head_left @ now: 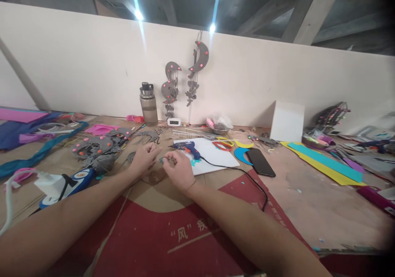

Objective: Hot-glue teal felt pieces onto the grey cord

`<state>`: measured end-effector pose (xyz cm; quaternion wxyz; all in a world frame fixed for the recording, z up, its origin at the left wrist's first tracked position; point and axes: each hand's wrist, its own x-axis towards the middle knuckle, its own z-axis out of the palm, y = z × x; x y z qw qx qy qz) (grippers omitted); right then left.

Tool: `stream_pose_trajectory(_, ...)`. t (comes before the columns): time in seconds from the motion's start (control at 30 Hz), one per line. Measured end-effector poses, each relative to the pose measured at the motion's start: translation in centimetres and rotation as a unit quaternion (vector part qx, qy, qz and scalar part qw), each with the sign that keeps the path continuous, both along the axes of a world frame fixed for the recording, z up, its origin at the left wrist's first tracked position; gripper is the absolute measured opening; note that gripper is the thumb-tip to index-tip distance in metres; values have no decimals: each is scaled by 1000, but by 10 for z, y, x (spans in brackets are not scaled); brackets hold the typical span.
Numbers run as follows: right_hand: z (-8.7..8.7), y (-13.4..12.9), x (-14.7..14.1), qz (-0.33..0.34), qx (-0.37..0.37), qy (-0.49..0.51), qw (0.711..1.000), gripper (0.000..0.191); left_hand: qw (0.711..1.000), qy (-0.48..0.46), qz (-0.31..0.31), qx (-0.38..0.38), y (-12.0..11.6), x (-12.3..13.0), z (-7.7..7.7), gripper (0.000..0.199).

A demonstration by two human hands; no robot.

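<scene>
Pale partition (pixel 92 63) backs a cluttered surface (pixel 308 203), its right end fading into dark blur. Red cardboard (pixel 148 244) covers the near part; the right forearm cuts off some of its printed characters. Between the hands, a small teal piece (pixel 161 160) is mostly hidden by the right hand (pixel 179 172), whose grip is pinched on it, thumb against finger. The left hand's (pixel 142 160) grip looks nearly closed, but I cannot tell whether it holds anything. Just beyond the right hand, a glue gun (pixel 191 148) lies on a partly covered white board (pixel 219 162).
</scene>
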<state>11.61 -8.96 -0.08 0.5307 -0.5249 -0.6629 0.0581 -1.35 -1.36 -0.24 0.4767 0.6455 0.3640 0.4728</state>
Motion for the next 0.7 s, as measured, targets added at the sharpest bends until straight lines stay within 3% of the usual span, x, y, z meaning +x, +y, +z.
stream_pose_trajectory(0.07, 1, 3, 3, -13, -6, 24, 1000, 9, 997, -32, -63, -39, -4, 3, 5, 35)
stream_pose_trajectory(0.17, 2, 8, 7, -24, -4, 63, 998, 11, 988, -97, -108, -44, -8, 5, 11, 30)
stream_pose_trajectory(0.3, 1, 13, 11, -33, -2, 105, 994, 12, 985, -85, -143, -38, -12, 6, 16, 34)
stream_pose_trajectory(0.5, -1, 16, 17, -39, -21, 114, 993, 15, 993, 3, -119, 21, -18, 6, 26, 26)
stream_pose_trajectory(0.7, 0, 16, 15, -33, -14, 121, 992, 15, 995, 45, -64, 54, -16, 8, 22, 26)
